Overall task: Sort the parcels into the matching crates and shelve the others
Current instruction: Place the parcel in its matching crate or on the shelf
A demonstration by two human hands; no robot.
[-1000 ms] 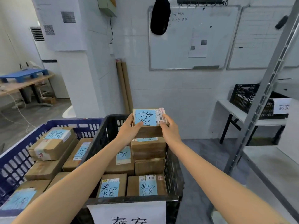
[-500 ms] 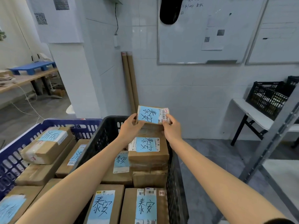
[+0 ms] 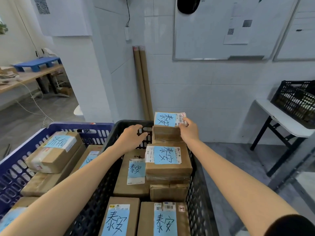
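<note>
1. Head view. Right hand (image 3: pixel 188 132) pinches the right edge of a small brown parcel (image 3: pixel 166 132) at its barcode label. Left hand (image 3: pixel 132 137) hangs relaxed, fingers loose, holding nothing, just beside the parcel.
2. Parcel bears a blue 泰安 tag. It sits atop the stack in the far right corner of the black crate (image 3: pixel 196 184), above the rim; tags below match.
3. Step, by my reading: placing this parcel in its matching crate, nearly done.
4. Next move calls for squaring it on the larger parcel (image 3: pixel 167 167) beneath before letting go, since it could tip over the rim.
</note>
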